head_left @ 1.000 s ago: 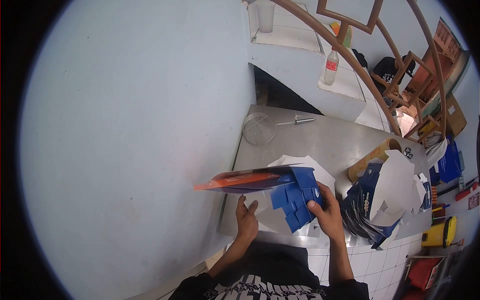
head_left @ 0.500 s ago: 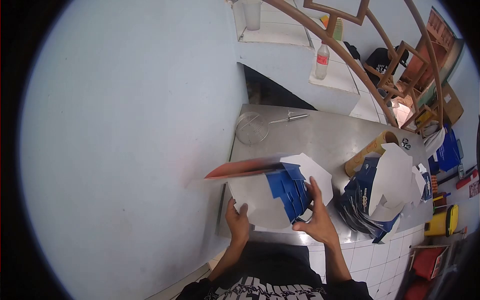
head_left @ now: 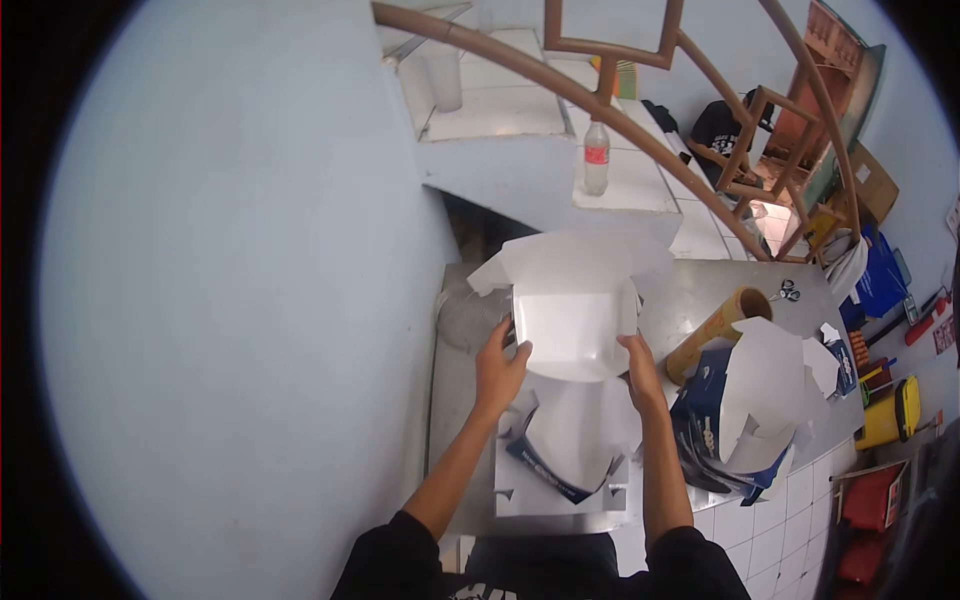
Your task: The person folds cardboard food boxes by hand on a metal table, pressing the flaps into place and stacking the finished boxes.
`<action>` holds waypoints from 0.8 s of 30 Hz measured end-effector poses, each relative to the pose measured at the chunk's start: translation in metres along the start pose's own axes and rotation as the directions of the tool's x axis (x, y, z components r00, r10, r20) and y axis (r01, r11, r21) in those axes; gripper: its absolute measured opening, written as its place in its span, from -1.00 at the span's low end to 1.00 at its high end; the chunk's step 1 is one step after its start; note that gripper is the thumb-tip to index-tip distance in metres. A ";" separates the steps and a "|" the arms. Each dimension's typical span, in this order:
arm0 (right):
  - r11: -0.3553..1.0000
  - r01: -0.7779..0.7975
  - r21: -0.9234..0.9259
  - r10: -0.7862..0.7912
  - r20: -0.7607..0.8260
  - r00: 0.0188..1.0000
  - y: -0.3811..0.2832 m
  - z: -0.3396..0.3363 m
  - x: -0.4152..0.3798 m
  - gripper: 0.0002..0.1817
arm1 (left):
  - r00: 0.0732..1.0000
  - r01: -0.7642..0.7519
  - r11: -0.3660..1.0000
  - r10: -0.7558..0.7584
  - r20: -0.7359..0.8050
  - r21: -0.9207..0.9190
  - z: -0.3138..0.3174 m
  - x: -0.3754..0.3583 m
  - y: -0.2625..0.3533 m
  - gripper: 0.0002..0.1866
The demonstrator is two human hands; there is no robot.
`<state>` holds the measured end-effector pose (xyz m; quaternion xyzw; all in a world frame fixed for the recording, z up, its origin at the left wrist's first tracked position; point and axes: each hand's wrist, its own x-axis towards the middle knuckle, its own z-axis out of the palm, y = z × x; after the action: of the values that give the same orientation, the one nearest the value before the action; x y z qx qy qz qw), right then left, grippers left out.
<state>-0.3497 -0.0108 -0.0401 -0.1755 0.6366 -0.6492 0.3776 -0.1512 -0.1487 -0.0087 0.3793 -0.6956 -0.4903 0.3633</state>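
Observation:
A food carton [head_left: 570,325] with a white inside is held up over the steel table, its lid flap standing open on the far side. My left hand [head_left: 499,372] grips the carton's left wall, thumb toward the inside. On the opposite wall, my right hand [head_left: 642,370] is closed in the same way. Nearer to me, below the held carton, lies unfolded carton card [head_left: 575,430], white with a dark blue printed band. To the right of my right hand stands a pile of nested blue and white cartons [head_left: 750,400].
On the steel table [head_left: 690,290] are a cardboard roll [head_left: 715,335], scissors [head_left: 788,291] and a wire strainer [head_left: 462,315] partly hidden by the carton. Stairs hold a bottle [head_left: 596,160] and a cup [head_left: 444,80] behind a brown railing [head_left: 600,100]. Farther back sits a person [head_left: 718,130].
The carton has turned from tilted, blue outside showing, to level with its white inside facing up. It moved up and away. My right hand went from spread fingers to gripping its wall.

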 end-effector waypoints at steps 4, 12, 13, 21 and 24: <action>0.998 -0.021 -0.053 0.009 -0.219 0.976 -0.006 -0.011 0.073 -0.22 | 0.992 0.041 0.994 -0.052 0.115 0.097 0.062 0.086 -0.041 -0.43; 0.870 -0.002 -0.494 -0.233 -0.414 0.880 0.044 -0.057 0.206 -0.21 | 0.982 0.086 0.962 -0.126 0.140 0.259 0.165 0.185 -0.136 -0.43; 0.833 0.082 -0.547 -0.328 -0.369 0.870 0.046 -0.060 0.216 -0.23 | 0.984 0.082 0.962 -0.120 0.132 0.261 0.175 0.191 -0.153 -0.43; 0.870 0.019 -0.492 -0.217 -0.347 0.912 0.075 -0.082 0.254 -0.51 | 0.969 0.144 0.970 -0.179 0.172 0.198 0.184 0.195 -0.152 -0.45; 0.893 -0.019 -0.449 -0.174 -0.383 0.907 0.067 -0.075 0.248 -0.53 | 0.962 0.134 0.978 -0.167 0.217 0.159 0.181 0.195 -0.162 -0.39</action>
<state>-0.5468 -0.1292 -0.1766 -0.1414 0.8249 -0.5242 0.1575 -0.3695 -0.2855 -0.1835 0.3971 -0.7353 -0.5058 0.2141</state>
